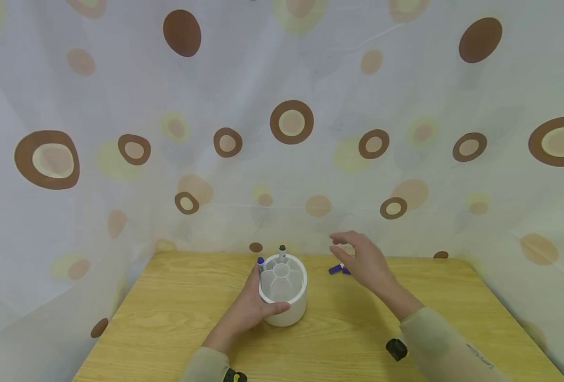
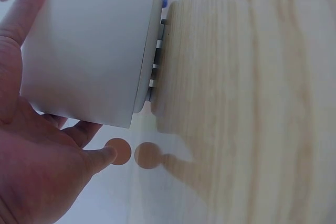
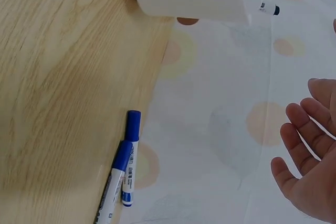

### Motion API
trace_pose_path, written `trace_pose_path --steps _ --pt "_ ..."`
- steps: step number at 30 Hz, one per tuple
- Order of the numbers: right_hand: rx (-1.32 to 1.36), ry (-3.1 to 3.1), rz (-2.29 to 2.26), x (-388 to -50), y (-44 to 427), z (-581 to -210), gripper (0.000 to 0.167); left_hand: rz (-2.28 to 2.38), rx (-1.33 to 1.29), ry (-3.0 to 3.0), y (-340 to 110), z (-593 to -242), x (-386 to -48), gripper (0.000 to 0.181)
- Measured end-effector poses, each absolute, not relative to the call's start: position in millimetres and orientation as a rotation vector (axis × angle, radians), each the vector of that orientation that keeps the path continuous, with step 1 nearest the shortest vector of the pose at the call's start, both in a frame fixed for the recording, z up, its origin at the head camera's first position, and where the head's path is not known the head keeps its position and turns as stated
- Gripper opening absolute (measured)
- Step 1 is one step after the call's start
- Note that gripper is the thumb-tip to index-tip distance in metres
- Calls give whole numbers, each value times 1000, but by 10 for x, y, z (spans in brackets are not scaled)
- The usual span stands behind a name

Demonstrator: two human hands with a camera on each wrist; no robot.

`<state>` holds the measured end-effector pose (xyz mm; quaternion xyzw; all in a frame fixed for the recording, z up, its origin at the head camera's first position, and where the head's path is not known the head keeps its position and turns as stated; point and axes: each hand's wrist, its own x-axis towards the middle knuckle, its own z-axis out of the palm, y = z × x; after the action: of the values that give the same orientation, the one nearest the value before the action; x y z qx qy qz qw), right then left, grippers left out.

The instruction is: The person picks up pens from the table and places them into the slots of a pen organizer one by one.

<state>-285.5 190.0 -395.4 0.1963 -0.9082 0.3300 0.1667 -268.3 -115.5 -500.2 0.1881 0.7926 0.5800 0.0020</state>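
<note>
A round white pen holder with inner compartments stands on the table; my left hand grips its left side, thumb across the front. In the left wrist view the left hand lies round the holder. A blue-topped marker and a black-topped marker stick up from its compartments. Two markers with blue caps, one partly beside the other, lie at the table's back edge. Near and above them, my right hand is raised with relaxed fingers and holds nothing; the right wrist view shows its spread fingers.
The wooden table ends at the back against a pale sheet with brown and yellow round patterns. The sheet also hangs along both sides. A dark object shows beside the right sleeve.
</note>
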Motion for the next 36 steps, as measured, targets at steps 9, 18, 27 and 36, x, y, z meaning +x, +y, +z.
trace_pose_path --steps 9,18,27,36 --pt "480 -2661 870 -2970 2210 -4172 39 1812 598 2489 -1167 -5001 -2692 127" --pt "479 -2746 900 -2975 2472 -4277 46 1809 581 2482 -1167 -4972 -2707 128" --pt "427 -2788 878 -2958 2745 -4425 49 1782 552 2490 -1183 -4977 -2679 136" --pt "406 -2811 886 -2962 3003 -4600 49 1785 536 2480 -1182 -5010 -2673 138"
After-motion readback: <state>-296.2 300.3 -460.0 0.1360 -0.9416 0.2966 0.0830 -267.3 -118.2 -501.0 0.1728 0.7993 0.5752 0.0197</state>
